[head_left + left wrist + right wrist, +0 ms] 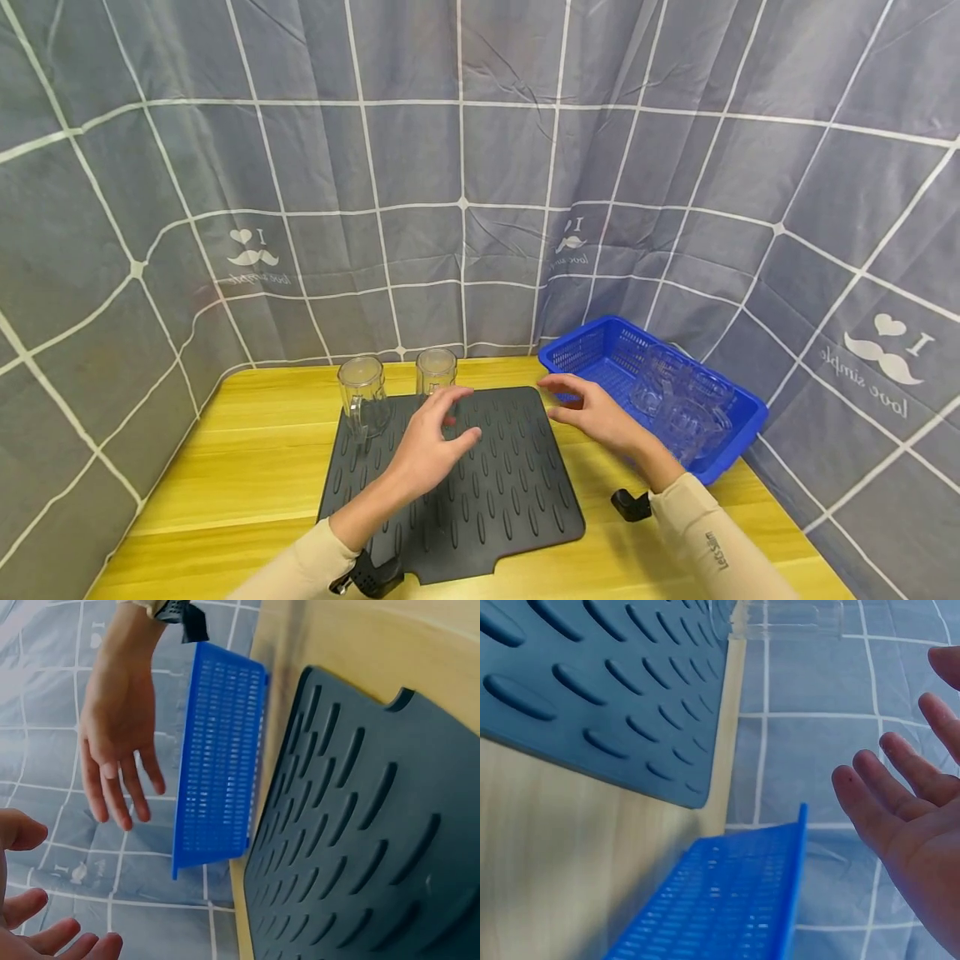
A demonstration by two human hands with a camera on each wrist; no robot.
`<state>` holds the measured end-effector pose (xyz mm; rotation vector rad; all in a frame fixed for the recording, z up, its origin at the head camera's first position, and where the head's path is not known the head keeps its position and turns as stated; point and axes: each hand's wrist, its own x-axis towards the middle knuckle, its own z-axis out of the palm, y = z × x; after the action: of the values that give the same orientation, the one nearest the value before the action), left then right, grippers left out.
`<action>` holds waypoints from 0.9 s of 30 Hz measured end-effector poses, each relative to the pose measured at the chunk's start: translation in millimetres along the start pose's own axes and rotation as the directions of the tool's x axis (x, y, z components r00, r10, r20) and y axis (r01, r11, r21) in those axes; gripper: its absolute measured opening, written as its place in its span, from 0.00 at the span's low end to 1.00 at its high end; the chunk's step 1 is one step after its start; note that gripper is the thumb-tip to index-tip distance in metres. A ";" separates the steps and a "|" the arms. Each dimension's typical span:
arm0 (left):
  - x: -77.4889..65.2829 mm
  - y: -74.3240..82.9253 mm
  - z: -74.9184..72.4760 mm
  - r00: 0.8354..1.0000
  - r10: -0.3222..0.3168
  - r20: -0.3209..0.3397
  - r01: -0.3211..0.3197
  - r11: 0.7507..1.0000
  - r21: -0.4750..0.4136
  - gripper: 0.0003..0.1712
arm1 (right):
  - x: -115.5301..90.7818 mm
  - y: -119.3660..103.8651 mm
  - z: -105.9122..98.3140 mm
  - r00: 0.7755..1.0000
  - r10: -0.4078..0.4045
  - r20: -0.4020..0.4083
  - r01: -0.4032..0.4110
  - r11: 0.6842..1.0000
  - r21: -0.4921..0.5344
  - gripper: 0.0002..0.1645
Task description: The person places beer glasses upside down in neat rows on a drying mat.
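Observation:
My left hand [429, 440] hovers over the black ribbed mat [517, 492], fingers and thumb spread apart with nothing between them. To the right, my right hand [600, 412] hangs in the air between the mat and the blue basket [581, 354], fingers loosely bent and holding nothing. Two clear glass mugs stand at the mat's back edge: one mug [363, 396] at the back left corner with its handle toward me, the other mug [437, 367] farther right, partly hidden behind my left hand. Several clear glass mugs [686, 417] lie in the basket.
The wooden table [247, 450] carries the mat and basket. A grey checked curtain [420, 167] closes in the back and both sides. The basket's perforated side [221, 757] rises beside the mat in the left wrist view.

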<state>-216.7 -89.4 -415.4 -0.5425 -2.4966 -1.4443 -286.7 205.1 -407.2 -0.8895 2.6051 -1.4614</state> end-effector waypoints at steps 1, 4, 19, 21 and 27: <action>-1.4 -0.4 0.4 1.000 -0.005 0.005 0.005 1.000 -0.007 0.31 | 0.5 -0.8 -2.3 1.000 0.000 -0.004 0.000 1.000 -0.007 0.27; -5.6 -1.5 1.6 1.000 -0.014 0.017 0.014 1.000 -0.026 0.31 | 1.5 -2.2 -9.4 1.000 0.010 -0.016 -0.010 1.000 -0.016 0.27; -26.5 -8.5 7.7 0.989 -0.093 0.117 0.107 0.987 -0.119 0.30 | 1.9 -4.0 -51.2 0.999 0.021 -0.050 -0.023 0.999 -0.046 0.28; -28.2 -9.7 8.5 0.987 -0.103 0.127 0.119 0.985 -0.128 0.30 | 2.8 -3.4 -57.9 0.998 0.027 -0.062 -0.032 0.997 -0.075 0.27; -32.0 -12.8 10.7 0.983 -0.115 0.141 0.136 0.980 -0.147 0.30 | 7.7 -3.0 -79.8 0.994 0.066 -0.084 -0.077 0.988 -0.131 0.28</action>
<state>-192.7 -92.7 -442.2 -0.5317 -2.5748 -1.7152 -314.8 262.1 -358.2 -0.7544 2.7897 -1.3457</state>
